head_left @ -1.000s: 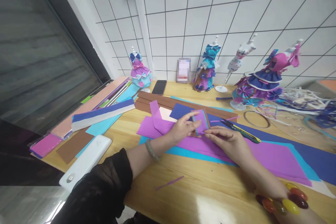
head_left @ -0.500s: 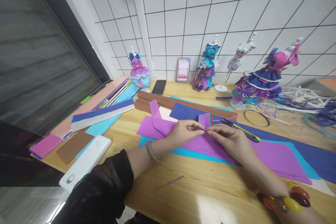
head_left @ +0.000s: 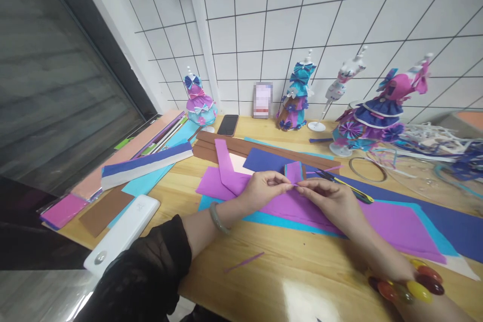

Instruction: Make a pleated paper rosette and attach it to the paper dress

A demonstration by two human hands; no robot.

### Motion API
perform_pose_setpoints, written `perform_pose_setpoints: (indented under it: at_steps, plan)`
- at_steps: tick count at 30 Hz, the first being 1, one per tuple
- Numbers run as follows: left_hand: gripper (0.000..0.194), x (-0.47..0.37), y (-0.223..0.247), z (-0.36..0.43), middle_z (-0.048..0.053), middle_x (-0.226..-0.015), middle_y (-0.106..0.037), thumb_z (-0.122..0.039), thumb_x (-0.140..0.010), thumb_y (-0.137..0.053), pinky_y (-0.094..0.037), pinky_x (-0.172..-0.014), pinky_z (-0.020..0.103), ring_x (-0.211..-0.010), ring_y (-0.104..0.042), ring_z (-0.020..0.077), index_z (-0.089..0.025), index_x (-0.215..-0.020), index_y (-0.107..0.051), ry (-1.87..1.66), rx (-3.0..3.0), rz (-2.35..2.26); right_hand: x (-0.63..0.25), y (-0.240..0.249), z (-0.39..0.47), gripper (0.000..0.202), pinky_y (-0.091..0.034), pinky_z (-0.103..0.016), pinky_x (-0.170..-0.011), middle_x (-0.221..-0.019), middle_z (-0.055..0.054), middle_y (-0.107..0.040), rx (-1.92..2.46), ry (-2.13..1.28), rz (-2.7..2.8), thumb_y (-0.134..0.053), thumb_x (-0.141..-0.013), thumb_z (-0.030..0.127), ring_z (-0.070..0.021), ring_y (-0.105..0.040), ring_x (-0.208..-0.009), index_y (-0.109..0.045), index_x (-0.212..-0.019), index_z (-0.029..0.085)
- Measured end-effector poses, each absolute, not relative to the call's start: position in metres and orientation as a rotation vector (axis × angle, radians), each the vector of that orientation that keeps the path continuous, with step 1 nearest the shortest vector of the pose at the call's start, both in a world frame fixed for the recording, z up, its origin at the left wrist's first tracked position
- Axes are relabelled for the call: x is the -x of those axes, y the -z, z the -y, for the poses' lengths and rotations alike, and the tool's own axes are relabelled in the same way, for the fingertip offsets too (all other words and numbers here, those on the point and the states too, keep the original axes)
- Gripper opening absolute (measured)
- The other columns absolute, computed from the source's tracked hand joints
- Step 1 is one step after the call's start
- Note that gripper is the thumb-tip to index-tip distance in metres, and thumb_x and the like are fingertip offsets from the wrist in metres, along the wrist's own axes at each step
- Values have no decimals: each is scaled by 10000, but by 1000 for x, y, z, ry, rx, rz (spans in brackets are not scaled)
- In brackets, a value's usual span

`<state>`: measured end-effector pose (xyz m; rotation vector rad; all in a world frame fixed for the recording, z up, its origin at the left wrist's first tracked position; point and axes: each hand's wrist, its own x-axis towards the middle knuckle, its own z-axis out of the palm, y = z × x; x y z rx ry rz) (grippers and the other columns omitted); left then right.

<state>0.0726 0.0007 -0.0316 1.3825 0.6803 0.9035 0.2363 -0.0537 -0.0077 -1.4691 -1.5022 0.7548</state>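
My left hand (head_left: 264,190) and my right hand (head_left: 334,204) meet over the middle of the table, thumbs and forefingers closed. Between the fingertips is a thin purple paper strip (head_left: 295,184), mostly hidden by the fingers. Just behind it lies a small purple piece with blue and brown edges (head_left: 294,171). Under both hands spreads a large purple crepe paper sheet (head_left: 302,211), over a light blue sheet (head_left: 279,221). A black and yellow cutting tool (head_left: 360,193), its kind partly hidden, lies behind my right hand.
Dressed mini mannequins (head_left: 298,93) and a bare one (head_left: 335,90) stand along the tiled wall. A dark phone (head_left: 228,125) lies at the back. At left are a white case (head_left: 123,231) and stacked papers (head_left: 132,158); at right, tangled ribbons (head_left: 433,141). A loose purple strip (head_left: 245,261) lies in front.
The fingertips have shifted very slightly around the strip; both hands stay pinched in nearly the same place. The whole view has moved a little.
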Motion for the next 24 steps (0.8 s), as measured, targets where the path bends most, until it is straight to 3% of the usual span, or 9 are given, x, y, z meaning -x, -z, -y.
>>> perform_pose_setpoints:
  at_steps: [13, 24]
  plan:
    - [278, -73, 36, 0, 46, -753, -645, -339, -619, -674, -452, -717, 273, -726, -576, 126, -131, -803, -658, -857, -1340, -647, -236, 11, 54, 228, -489, -347, -687, -817, -65, -691, 1420, -778, 1508, -635, -673, 412, -215, -616, -764, -694, -754, 206]
    - [300, -72, 32, 1, 58, -738, -662, -337, -600, -690, -473, -706, 285, -681, -591, 126, -118, -801, -661, -880, -1317, -668, -238, 8, 53, 250, -483, -362, -739, -792, -68, -693, 1447, -785, 1414, -690, -600, 427, -220, -620, -778, -702, -701, 199]
